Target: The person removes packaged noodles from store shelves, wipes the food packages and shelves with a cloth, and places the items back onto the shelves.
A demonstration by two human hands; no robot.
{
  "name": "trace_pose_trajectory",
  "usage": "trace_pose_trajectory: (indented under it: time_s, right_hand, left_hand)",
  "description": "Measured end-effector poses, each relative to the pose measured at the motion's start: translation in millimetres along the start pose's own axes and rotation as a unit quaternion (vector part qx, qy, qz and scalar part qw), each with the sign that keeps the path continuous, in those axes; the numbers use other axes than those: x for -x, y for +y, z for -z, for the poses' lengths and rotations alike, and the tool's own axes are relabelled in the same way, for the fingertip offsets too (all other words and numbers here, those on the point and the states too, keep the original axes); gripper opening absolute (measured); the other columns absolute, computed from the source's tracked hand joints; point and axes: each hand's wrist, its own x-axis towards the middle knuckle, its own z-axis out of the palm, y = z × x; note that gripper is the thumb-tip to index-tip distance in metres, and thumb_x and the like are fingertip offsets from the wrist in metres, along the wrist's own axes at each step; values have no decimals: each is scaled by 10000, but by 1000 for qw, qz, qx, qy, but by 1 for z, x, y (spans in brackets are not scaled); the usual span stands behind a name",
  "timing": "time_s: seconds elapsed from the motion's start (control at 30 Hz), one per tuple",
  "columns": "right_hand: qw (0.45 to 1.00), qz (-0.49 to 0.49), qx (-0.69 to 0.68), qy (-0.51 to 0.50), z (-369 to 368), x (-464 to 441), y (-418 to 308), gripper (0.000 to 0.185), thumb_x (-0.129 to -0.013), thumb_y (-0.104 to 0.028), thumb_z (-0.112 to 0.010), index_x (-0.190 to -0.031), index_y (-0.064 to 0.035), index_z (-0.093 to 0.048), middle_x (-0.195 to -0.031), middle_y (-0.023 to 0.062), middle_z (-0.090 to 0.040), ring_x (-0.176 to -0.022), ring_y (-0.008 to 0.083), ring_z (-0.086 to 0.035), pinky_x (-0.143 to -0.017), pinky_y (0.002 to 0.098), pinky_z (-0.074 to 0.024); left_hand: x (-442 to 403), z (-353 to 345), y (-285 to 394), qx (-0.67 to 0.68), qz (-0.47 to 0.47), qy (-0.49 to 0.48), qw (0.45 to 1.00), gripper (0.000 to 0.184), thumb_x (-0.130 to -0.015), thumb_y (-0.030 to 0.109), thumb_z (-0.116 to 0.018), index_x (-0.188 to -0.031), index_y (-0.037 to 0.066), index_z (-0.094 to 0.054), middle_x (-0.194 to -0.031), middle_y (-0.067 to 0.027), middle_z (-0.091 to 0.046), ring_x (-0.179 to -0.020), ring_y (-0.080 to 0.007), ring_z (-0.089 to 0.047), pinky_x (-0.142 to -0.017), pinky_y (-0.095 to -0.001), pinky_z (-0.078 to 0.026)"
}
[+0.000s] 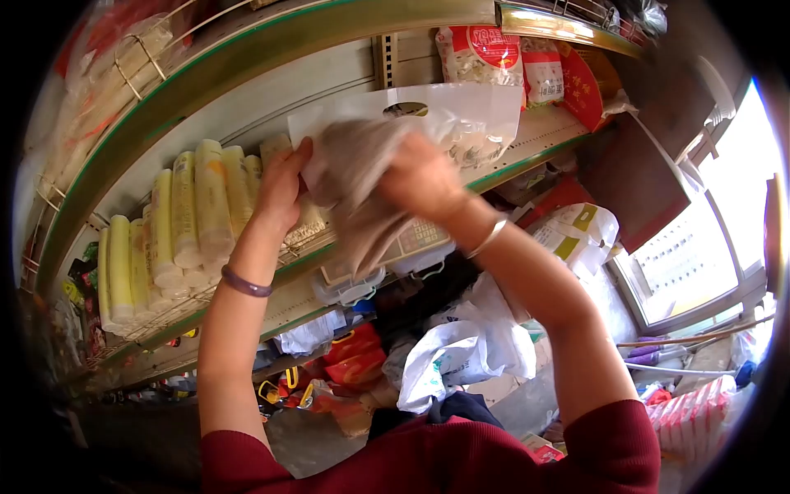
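In front of me on the shelf is a clear plastic bag (477, 115) with an oval handle hole and some contents low inside it. My left hand (284, 185) is closed at the bag's left edge, thumb upward. A grey-brown cloth (358, 160) hangs in folds against the front of the bag. My right hand (421, 177) is closed on the cloth's right side, slightly blurred, with its fingertips partly hidden. The cloth covers the left part of the bag.
Pale yellow cylindrical packs (210, 198) stand in a wire basket at left. Red-labelled food bags (481, 53) sit at the shelf's back right. An upper shelf edge (329, 33) runs above my hands. Below are a white plastic bag (465, 358) and clear lidded boxes (350, 288).
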Motion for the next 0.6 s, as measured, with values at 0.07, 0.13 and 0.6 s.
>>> trace_pose_trajectory:
  time_s: [0.07, 0.13, 0.6]
  right_hand:
    - [960, -40, 269, -70, 44, 33, 63, 235, -733, -142, -542, -960, -126, -601, -913, 82, -585, -879, 262, -550, -777, 369, -463]
    - [851, -381, 311, -183, 94, 69, 105, 245, -772, -128, -492, -985, -114, -612, -968, 106, -594, -889, 279, -568, -775, 376, -468]
    - [988, 64, 137, 24, 112, -60, -4, 342, -721, -17, -530, -1050, -94, -582, -994, 81, -600, -876, 238, -581, -773, 342, -480]
  left_hand:
    - [4, 2, -10, -24, -28, 59, 998, 271, -877, 267, -542, -923, 12, -624, -883, -36, -624, -806, -105, -565, -725, -263, -456]
    - [11, 0, -15, -49, -52, 53, 996, 276, -880, 260, -537, -922, 0, -621, -894, -42, -626, -835, -104, -567, -759, -263, -451]
    - [91, -19, -9, -610, -461, -97, 637, 283, -582, 54, -608, -833, 161, -682, -812, 32, -574, -792, -178, -513, -690, -341, -398]
